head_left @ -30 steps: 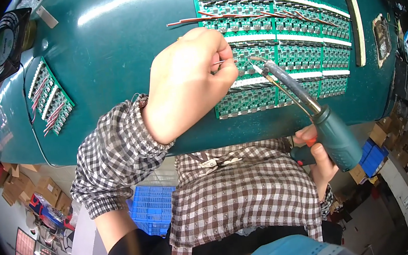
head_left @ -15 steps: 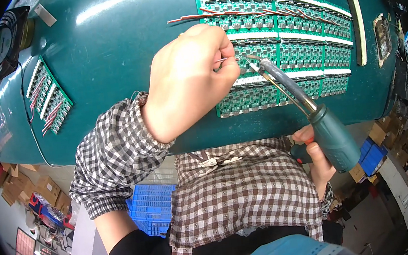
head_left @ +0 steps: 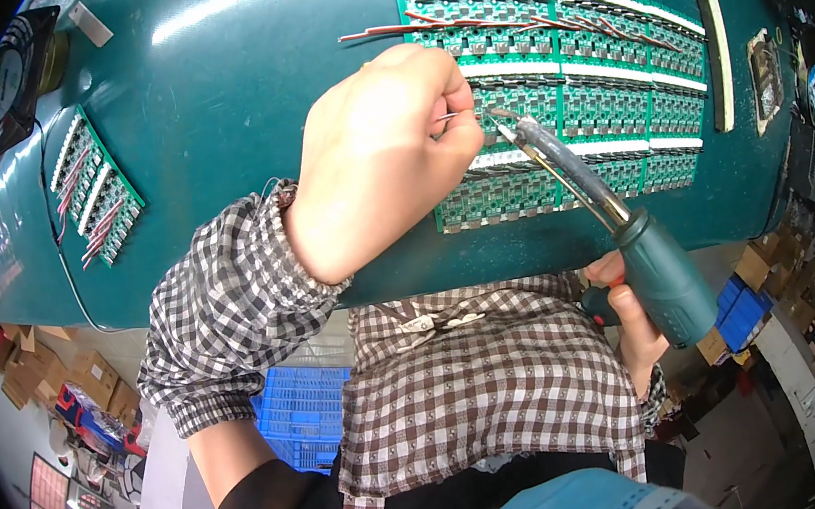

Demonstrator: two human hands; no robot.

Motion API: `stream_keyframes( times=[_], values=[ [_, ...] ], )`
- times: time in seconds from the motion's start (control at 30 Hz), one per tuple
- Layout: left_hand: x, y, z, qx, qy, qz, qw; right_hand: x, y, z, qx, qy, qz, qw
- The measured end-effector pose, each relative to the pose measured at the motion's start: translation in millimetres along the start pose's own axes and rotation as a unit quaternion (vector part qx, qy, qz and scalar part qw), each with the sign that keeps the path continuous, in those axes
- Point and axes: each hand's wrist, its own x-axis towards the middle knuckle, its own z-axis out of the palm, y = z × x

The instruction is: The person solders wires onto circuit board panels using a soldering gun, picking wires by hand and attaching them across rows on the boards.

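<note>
My left hand (head_left: 371, 158) is over the left part of a panel of green circuit boards (head_left: 603, 117), its thumb and index finger pinching a thin wire (head_left: 448, 116). In my right hand (head_left: 640, 328) is a soldering gun (head_left: 669, 275) with a green handle. Its metal barrel slants up and left, bringing the tip to the boards just right of my left fingertips. A thin metal tube runs alongside the barrel. I cannot tell whether the tip touches a board. Loose red, white and black wires (head_left: 492, 26) lie across the panel's upper rows. My left hand hides part of the panel.
A smaller board piece with red wires (head_left: 99, 194) rests at the left of the green table (head_left: 239, 103). Behind it stands a black fan (head_left: 7, 89). Right of the panel are a pale strip (head_left: 710, 44) and a small worn tray (head_left: 764, 78). Blue crates (head_left: 305, 412) sit below the table.
Both hands hold nearly the same pose. The soldering gun's handle has shifted slightly left and down, its tip staying beside my left fingers.
</note>
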Motion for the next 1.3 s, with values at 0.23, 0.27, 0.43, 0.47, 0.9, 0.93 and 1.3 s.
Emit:
stream_keyframes(
  times=[0.23,0.27,0.43,0.47,0.9,0.93,1.3],
  values=[
    [-0.3,0.0,1.5,0.003,0.009,0.007,1.0,1.5,0.0,0.7,-0.015,-0.004,-0.018,1.0],
    [-0.1,0.0,1.8,0.004,0.009,0.007,1.0,1.7,0.2,0.8,-0.016,-0.001,-0.024,1.0],
    [-0.4,0.8,1.8,0.003,0.011,0.003,1.0,3.7,-1.7,-0.4,-0.04,-0.015,-0.029,0.999],
    [-0.6,1.5,1.6,0.006,0.01,0.0,1.0,3.6,-1.7,0.6,-0.029,-0.007,-0.026,0.999],
    [-0.7,0.3,3.2,0.006,0.013,0.007,1.0,2.5,-1.1,0.5,-0.023,-0.003,-0.018,1.0],
    [-0.6,0.7,2.7,0.005,0.014,0.008,1.0,2.3,-2.7,-0.4,-0.036,-0.01,-0.025,0.999],
    [-0.1,1.4,2.9,0.008,0.015,0.012,1.0,4.9,-8.1,-1.1,-0.051,-0.025,-0.026,0.998]
  ],
)
